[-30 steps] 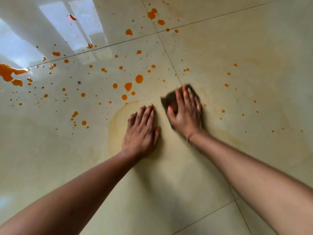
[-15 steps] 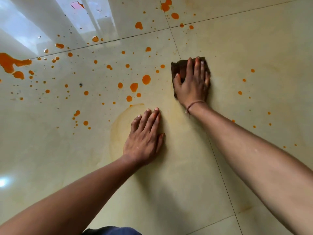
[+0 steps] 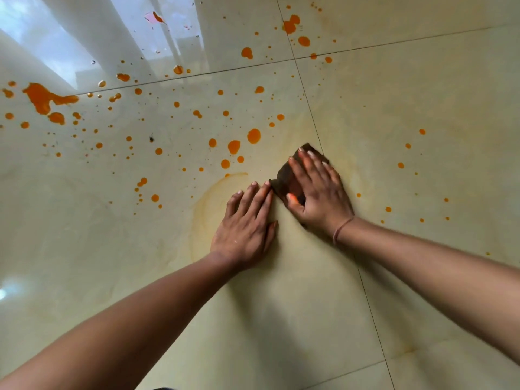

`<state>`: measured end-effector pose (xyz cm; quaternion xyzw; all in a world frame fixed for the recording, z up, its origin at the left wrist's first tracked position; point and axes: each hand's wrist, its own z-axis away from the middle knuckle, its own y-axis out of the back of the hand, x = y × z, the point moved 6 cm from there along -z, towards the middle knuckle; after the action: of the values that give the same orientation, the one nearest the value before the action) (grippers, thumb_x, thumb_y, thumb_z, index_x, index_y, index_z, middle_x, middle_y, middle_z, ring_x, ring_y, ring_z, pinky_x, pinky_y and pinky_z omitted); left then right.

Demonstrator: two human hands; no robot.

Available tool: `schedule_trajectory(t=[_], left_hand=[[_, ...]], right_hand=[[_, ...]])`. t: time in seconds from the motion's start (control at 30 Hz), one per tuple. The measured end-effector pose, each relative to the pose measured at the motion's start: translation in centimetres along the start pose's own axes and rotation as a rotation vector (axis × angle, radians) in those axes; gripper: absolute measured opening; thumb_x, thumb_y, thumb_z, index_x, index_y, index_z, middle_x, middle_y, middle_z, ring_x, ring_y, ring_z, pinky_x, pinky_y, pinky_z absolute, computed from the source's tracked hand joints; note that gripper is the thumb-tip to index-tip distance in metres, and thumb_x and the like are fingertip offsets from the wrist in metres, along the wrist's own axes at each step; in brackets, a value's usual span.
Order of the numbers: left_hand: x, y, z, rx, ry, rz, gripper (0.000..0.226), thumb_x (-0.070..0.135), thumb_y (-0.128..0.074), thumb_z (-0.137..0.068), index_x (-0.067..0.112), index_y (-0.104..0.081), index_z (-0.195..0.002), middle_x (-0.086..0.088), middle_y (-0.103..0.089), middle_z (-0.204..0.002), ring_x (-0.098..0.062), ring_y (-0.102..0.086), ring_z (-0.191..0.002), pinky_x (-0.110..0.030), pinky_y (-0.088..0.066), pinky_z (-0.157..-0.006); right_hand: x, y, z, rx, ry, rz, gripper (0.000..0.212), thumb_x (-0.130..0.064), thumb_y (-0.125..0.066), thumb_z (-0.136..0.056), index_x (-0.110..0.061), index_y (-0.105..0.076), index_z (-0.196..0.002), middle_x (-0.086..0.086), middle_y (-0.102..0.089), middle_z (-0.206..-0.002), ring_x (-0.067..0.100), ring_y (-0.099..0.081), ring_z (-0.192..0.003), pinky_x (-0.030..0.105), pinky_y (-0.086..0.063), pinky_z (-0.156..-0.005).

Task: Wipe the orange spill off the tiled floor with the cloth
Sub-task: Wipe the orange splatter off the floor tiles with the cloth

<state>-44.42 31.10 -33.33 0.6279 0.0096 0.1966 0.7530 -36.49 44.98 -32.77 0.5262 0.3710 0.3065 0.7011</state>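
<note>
Both forearms come in from 6 o'clock. Left hand [image 3: 247, 220] lies palm down on the floor [image 3: 281, 305], fingers straight and together, holding nothing. I read it as a prop for body weight, not a working hand.

Right hand [image 3: 318, 198] is at its 2 o'clock, fingers spread and pressed flat on the cloth [image 3: 284, 184], thumb at the near edge. It's pushing, not gripping, since a flat palm puts more cloth on the tile. Thumb tip is stained orange.

The cloth is dark and folded, beside the grout line, its left corner just beside the left fingertips.

A yellow smear ring [image 3: 201, 209] at 9 o'clock of the left hand looks like wiped residue and needs another pass.

Spill left:
- fat drops [image 3: 233, 146] near, at 11 o'clock of the cloth
- sparse specks [image 3: 401, 165] at 3 o'clock
- big blot [image 3: 42, 97] far off at 10 o'clock
- more drops [image 3: 289, 26] at 12 o'clock, past the cross joint

Most of the job remains, I'd say. The cloth looks loaded and may smear.
</note>
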Motion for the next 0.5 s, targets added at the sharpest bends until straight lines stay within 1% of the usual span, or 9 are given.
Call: schedule_trajectory(t=[0.03,0.13,0.17,0.2,0.3,0.4,0.47,0.5], left_hand=[[0.1,0.0,0.0,0.003,-0.004,0.005,0.064,0.043,-0.022,-0.098,0.006,-0.02,-0.15,-0.008,-0.018,-0.159,-0.026,-0.011,-0.147,-0.043,-0.012,-0.118],[-0.1,-0.2,-0.1,0.009,-0.003,0.008,0.064,0.043,-0.023,-0.098,0.006,-0.019,-0.15,-0.009,-0.019,-0.159,-0.026,-0.012,-0.147,-0.042,-0.011,-0.118],[-0.1,-0.3,-0.1,0.006,0.002,0.006,0.064,0.044,-0.022,-0.098,0.006,-0.018,-0.15,-0.008,-0.018,-0.159,-0.025,-0.01,-0.147,-0.042,-0.009,-0.118],[-0.1,-0.3,-0.2,0.004,0.006,0.0,0.065,0.044,-0.021,-0.098,0.007,-0.016,-0.151,-0.008,-0.016,-0.159,-0.024,-0.008,-0.147,-0.041,-0.006,-0.118],[-0.1,0.3,0.0,-0.048,0.024,0.02,0.066,0.045,-0.021,-0.099,0.01,-0.006,-0.152,-0.005,-0.006,-0.161,-0.02,0.002,-0.148,-0.036,0.004,-0.118],[0.0,1.1,-0.3,-0.139,-0.011,0.071,0.068,0.046,-0.024,-0.099,0.012,0.002,-0.153,-0.005,0.003,-0.161,-0.02,0.008,-0.147,-0.037,0.006,-0.118],[0.0,2.1,-0.1,-0.163,-0.018,0.012,0.07,0.047,-0.024,-0.099,0.01,0.001,-0.152,-0.008,0.003,-0.161,-0.022,0.007,-0.147,-0.041,0.006,-0.119],[-0.3,2.4,0.2,-0.139,0.016,-0.006,0.072,0.049,-0.024,-0.098,0.009,0.001,-0.152,-0.009,0.004,-0.161,-0.022,0.008,-0.147,-0.041,0.007,-0.118]], right_hand=[[0.8,0.4,-1.4,-0.007,-0.014,0.008,0.075,-0.053,-0.031,-0.087,-0.019,-0.022,-0.154,0.008,-0.016,-0.162,0.023,-0.013,-0.149,0.04,-0.012,-0.12],[2.7,1.6,-7.0,0.002,-0.17,0.027,0.072,-0.048,-0.037,-0.094,-0.019,-0.011,-0.155,0.008,-0.007,-0.163,0.022,-0.005,-0.15,0.039,-0.004,-0.121],[2.9,1.6,-7.5,-0.009,-0.166,0.035,0.072,-0.046,-0.039,-0.096,-0.019,-0.009,-0.155,0.008,-0.004,-0.163,0.022,-0.003,-0.15,0.04,-0.003,-0.121],[2.9,1.5,-7.2,-0.026,-0.121,0.048,0.072,-0.046,-0.039,-0.097,-0.018,-0.008,-0.155,0.008,-0.003,-0.163,0.022,-0.001,-0.15,0.04,-0.003,-0.121],[2.1,0.8,-1.9,-0.063,0.046,0.075,0.073,-0.052,-0.03,-0.094,-0.017,-0.01,-0.155,0.009,-0.005,-0.163,0.022,-0.002,-0.15,0.039,-0.002,-0.121],[1.6,0.1,1.2,-0.069,0.036,0.052,0.078,-0.056,-0.022,-0.087,-0.018,-0.014,-0.155,0.008,-0.009,-0.163,0.022,-0.005,-0.15,0.039,-0.004,-0.12],[1.1,0.3,-0.6,-0.081,-0.007,0.037,0.079,-0.056,-0.025,-0.087,-0.019,-0.012,-0.155,0.008,-0.008,-0.163,0.022,-0.004,-0.15,0.039,-0.004,-0.121],[0.8,0.4,-2.2,-0.072,-0.032,0.036,0.078,-0.054,-0.028,-0.088,-0.019,-0.011,-0.155,0.008,-0.007,-0.163,0.022,-0.004,-0.15,0.04,-0.003,-0.121]])
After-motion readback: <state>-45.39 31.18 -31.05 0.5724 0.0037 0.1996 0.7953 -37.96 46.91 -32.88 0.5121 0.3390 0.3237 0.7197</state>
